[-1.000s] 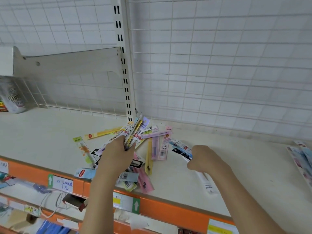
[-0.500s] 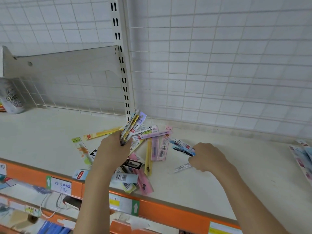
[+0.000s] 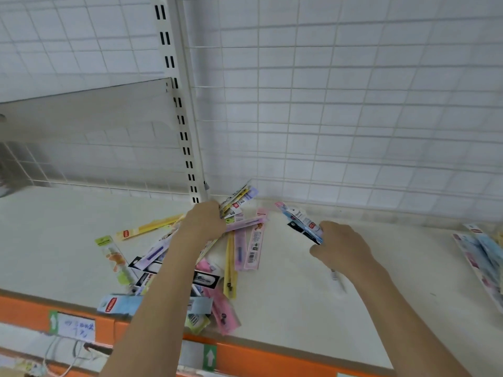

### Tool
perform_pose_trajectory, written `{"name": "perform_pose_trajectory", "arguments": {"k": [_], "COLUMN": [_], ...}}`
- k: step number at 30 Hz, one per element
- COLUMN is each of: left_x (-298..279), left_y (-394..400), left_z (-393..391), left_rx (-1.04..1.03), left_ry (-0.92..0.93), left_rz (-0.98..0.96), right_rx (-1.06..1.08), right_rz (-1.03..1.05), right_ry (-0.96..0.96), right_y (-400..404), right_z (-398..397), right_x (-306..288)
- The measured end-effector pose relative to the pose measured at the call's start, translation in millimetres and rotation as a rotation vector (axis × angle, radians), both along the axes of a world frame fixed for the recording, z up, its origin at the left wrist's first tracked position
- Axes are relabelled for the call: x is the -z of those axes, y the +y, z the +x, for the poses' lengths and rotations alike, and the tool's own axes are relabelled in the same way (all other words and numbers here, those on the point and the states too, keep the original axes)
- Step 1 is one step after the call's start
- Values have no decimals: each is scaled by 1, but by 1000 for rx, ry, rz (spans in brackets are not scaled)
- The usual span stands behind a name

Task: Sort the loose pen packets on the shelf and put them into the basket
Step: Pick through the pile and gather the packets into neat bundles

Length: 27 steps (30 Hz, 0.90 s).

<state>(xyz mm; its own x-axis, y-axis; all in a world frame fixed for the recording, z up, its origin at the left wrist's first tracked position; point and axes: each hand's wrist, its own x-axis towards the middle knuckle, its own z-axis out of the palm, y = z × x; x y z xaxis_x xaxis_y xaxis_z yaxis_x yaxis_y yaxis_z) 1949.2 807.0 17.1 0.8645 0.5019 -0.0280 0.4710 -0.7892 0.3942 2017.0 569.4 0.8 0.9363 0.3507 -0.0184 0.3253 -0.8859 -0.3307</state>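
Observation:
A loose heap of pen packets (image 3: 239,248) in pink, yellow, blue and white lies on the cream shelf (image 3: 285,308), under and around my left forearm. My left hand (image 3: 204,220) grips a fanned bundle of packets (image 3: 238,198) that points up toward the back grid. My right hand (image 3: 341,248) holds a few blue packets (image 3: 302,224) lifted off the shelf, to the right of the heap. No basket is in view.
A white wire grid (image 3: 353,104) backs the shelf, with a slotted upright (image 3: 179,110) behind my left hand. More blue packets (image 3: 481,254) lie at the far right. The orange front edge (image 3: 258,357) carries price labels. A bracket (image 3: 81,115) juts out on the left.
My left hand has risen and moved toward the back with its bundle. My right hand has lifted the blue packets off the shelf. The camera has tilted right, so the can at left is out of view.

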Motion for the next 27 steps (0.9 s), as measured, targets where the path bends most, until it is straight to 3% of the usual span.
{"name": "perform_pose_trajectory", "arguments": {"k": [7,13,19,27], "left_x": [22,7,-26,-31], "left_y": [-6,-8,-3,-2], "left_z": [25,17,-5,-34], "left_rx": [21,-29,-82,-125], "left_ry": [162,109,-61,-409], "left_rz": [138,98,-213,-278], "right_rx": [74,75,-10,-85], "right_rz": [47,31,187,181], "right_ry": [-17,48,151,120], "right_y": [-9,-2,20,66], "right_z": [8,13,17,25], "right_x": [-2,0,4,9]}}
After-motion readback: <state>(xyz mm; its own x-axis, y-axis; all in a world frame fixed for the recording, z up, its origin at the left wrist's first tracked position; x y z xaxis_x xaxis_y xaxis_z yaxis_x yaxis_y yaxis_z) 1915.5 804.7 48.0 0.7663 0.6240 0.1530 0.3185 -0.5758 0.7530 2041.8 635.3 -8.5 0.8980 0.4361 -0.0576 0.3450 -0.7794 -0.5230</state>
